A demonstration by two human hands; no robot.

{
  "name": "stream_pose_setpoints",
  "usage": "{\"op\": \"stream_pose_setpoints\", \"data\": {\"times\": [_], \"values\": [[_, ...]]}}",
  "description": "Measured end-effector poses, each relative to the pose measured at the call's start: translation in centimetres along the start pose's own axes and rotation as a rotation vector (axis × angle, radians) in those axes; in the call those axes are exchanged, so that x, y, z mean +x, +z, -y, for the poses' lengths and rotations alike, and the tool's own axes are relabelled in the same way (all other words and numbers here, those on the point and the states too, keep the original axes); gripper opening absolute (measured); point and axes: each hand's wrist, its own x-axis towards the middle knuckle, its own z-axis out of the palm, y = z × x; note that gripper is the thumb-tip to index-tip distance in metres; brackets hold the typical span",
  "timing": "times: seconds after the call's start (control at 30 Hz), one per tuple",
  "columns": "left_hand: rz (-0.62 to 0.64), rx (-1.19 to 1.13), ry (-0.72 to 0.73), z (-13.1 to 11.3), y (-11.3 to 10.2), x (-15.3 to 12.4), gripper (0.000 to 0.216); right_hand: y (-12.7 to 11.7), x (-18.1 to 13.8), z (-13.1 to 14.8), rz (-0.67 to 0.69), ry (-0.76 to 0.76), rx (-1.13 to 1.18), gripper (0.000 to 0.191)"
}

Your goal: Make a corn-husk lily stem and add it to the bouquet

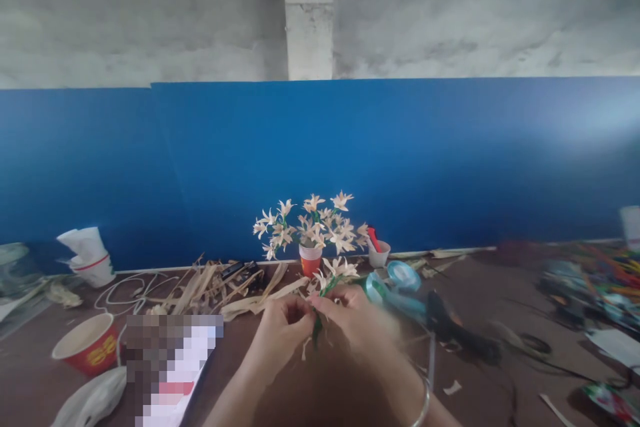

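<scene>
At the near edge of the brown table [320, 395], a metal bangle [424, 404] sits on the right wrist. Just beyond, the left hand [283, 332] and right hand [353, 320] meet, fingers pinched narrow on a flower sprig [334, 271]. Its green stem runs down between the two hands, with pale blooms above the fingertips. The right hand is blurred. Near its right side lies a teal-and-black hand tool [417, 310]. A red paper cup [90, 347] stands well to the left. Further back are dried husk strips [240, 287], then an orange cup of flowers [311, 260] against the blue wall panel [450, 160].
</scene>
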Motion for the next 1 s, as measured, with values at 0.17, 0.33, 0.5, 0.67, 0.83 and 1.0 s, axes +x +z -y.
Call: {"op": "stream_pose_setpoints", "data": {"times": [0.17, 0.33, 0.5, 0.67, 0.83, 1.0], "values": [[-0.214, 0.354, 0.275, 0.3, 0.0, -0.4, 0.007, 0.7, 0.0, -0.3, -0.115, 0.010, 0.017, 0.026], [-0.215, 0.287, 0.267, -0.4, 0.5, -0.8, 0.009, 1.1, -0.6, 0.2, -0.125, 0.011, 0.172, 0.031], [-0.084, -0.072, 0.031, -0.6, 1.0, -0.8, 0.009, 1.2, -0.9, 0.6, -0.125, -0.008, 0.185, 0.032], [-0.151, -0.186, 0.035, 0.0, 1.4, -0.8, 0.009, 1.4, -1.0, 0.3, -0.108, 0.009, 0.205, 0.032], [-0.146, -0.343, -0.103, -0.3, 1.4, -0.8, 0.013, 1.5, -0.9, 0.3, -0.114, 0.077, 0.247, 0.031], [-0.182, -0.431, -0.077, -1.0, 1.4, -1.0, 0.018, 1.4, -0.8, 0.5, -0.113, 0.025, 0.221, 0.035]]}}
